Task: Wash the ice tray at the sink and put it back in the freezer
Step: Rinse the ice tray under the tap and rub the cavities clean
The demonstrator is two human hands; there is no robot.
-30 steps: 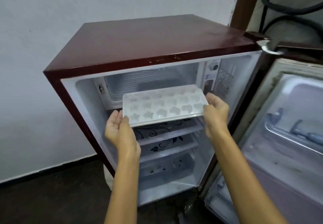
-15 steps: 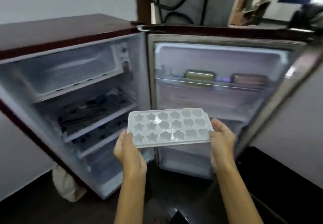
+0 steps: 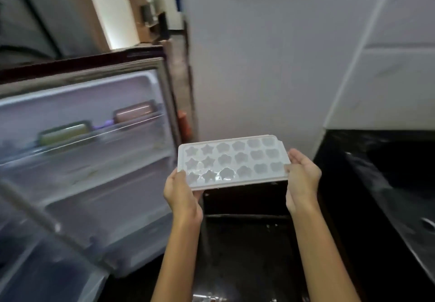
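A white ice tray (image 3: 233,160) with star and flower shaped cells is held level in front of me, over the dark floor. My left hand (image 3: 181,191) grips its near left corner. My right hand (image 3: 302,179) grips its right end. The open fridge door (image 3: 89,151) stands to the left of the tray, its inner shelves facing me. The freezer compartment is out of view.
Two small boxes, one green (image 3: 64,132) and one brown (image 3: 134,112), sit on the door's upper shelf. A white wall (image 3: 259,66) rises behind the tray. A dark counter (image 3: 388,184) runs along the right. Dark floor (image 3: 247,254) lies below my arms.
My view has swung right, away from the fridge interior. The tray, held in both hands, has moved from the freezer opening past the open door toward the wall and counter.
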